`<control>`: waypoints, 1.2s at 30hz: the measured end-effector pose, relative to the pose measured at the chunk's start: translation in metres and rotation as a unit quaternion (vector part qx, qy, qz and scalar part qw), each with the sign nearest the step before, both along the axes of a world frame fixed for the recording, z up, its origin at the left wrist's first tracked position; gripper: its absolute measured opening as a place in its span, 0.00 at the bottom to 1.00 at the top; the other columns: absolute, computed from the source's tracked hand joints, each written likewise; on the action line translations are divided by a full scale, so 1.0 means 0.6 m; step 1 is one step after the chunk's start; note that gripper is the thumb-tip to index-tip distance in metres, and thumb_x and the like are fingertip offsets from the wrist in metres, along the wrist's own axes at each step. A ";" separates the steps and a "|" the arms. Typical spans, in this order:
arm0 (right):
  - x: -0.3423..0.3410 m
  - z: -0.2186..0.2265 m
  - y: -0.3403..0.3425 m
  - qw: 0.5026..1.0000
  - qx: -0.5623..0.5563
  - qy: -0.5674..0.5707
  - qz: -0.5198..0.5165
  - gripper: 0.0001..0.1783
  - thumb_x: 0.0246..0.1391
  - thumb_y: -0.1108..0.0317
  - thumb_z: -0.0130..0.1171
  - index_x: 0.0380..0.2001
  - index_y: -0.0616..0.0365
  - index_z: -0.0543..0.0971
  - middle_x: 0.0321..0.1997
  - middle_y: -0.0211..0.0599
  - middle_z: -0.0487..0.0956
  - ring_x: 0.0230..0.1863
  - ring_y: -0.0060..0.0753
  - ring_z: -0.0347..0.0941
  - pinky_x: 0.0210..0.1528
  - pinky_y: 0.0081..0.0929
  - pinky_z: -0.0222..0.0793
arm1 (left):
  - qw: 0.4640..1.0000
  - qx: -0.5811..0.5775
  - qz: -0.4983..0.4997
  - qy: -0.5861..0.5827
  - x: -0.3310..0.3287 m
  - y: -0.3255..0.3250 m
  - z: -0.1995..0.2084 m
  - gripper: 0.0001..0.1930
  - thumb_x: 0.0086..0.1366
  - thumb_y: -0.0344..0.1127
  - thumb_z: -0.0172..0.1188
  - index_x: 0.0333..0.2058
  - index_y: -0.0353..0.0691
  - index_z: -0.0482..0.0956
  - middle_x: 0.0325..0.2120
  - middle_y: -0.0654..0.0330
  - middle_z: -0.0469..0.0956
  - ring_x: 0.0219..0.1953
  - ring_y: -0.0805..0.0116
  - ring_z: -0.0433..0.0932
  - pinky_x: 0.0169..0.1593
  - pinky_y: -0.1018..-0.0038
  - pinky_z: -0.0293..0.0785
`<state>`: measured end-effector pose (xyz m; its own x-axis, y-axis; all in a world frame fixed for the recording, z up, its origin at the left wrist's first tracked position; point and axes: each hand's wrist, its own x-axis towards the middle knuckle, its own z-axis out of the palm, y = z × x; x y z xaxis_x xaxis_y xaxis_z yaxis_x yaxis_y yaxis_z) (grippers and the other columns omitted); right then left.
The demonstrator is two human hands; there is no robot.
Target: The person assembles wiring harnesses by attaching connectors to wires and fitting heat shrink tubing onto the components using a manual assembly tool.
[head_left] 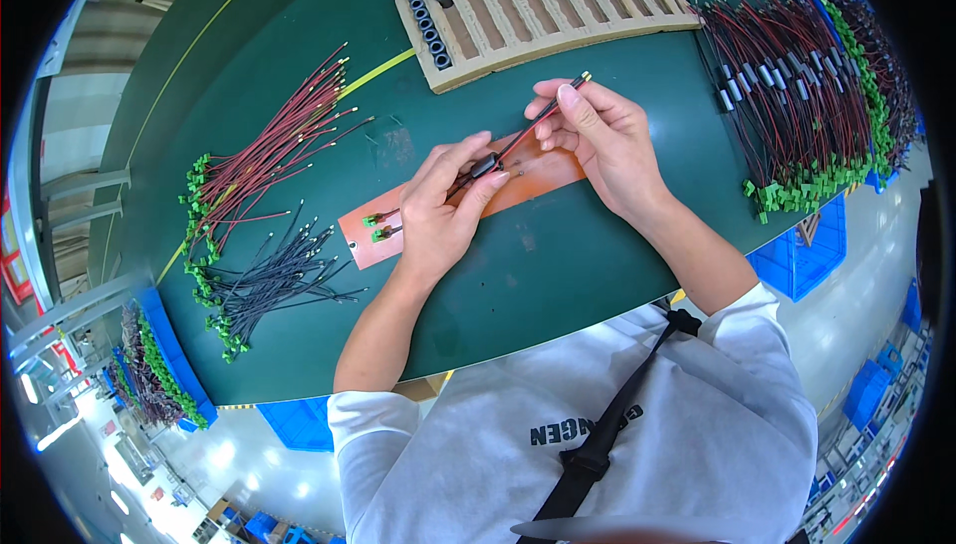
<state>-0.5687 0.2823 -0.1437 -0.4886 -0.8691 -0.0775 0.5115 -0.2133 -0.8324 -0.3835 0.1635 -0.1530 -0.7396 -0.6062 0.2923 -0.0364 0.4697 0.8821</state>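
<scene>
My left hand (pixel 438 206) grips a small black cylinder (pixel 485 165), which looks like a ferrite core, between thumb and fingers. Red and black wires (pixel 523 136) run out of its upper right end. My right hand (pixel 609 141) pinches these wires near their metal tips, drawn up and to the right. On the other side of my left hand, two green connectors (pixel 381 233) on wires rest over an orange board (pixel 360 250). My palm hides part of the wires between connectors and cylinder.
Left lie red wires (pixel 284 121) and black wires (pixel 279 275) with green connectors. A cardboard rack (pixel 468 71) with several black cores (pixel 426 26) stands at the back of the green table (pixel 558 275). Wire assemblies with cores (pixel 797 96) are piled right, beside a blue bin (pixel 812 255).
</scene>
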 end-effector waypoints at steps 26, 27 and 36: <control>-0.015 -0.006 0.004 0.999 0.031 0.023 -0.009 0.20 0.74 0.60 0.55 0.51 0.69 0.82 0.45 0.41 0.84 0.42 0.24 0.80 0.44 0.23 0.78 | 0.995 -0.008 -0.071 -0.065 0.004 -0.012 0.006 0.22 0.66 0.25 0.67 0.60 0.37 0.80 0.39 0.53 0.84 0.38 0.64 0.83 0.45 0.72 0.79; -0.016 -0.006 0.004 0.999 0.032 0.023 -0.008 0.20 0.74 0.60 0.55 0.50 0.69 0.82 0.45 0.41 0.84 0.42 0.24 0.80 0.44 0.23 0.78 | 0.996 -0.010 -0.069 -0.057 0.004 -0.012 0.003 0.22 0.66 0.25 0.67 0.59 0.38 0.81 0.39 0.53 0.84 0.38 0.64 0.83 0.44 0.72 0.79; -0.015 -0.006 0.007 0.999 0.029 0.043 0.001 0.19 0.74 0.60 0.55 0.51 0.68 0.83 0.45 0.41 0.85 0.41 0.23 0.80 0.44 0.23 0.78 | 0.991 0.047 -0.121 -0.027 0.010 -0.027 0.005 0.18 0.68 0.26 0.65 0.57 0.35 0.83 0.38 0.55 0.85 0.37 0.68 0.83 0.42 0.75 0.78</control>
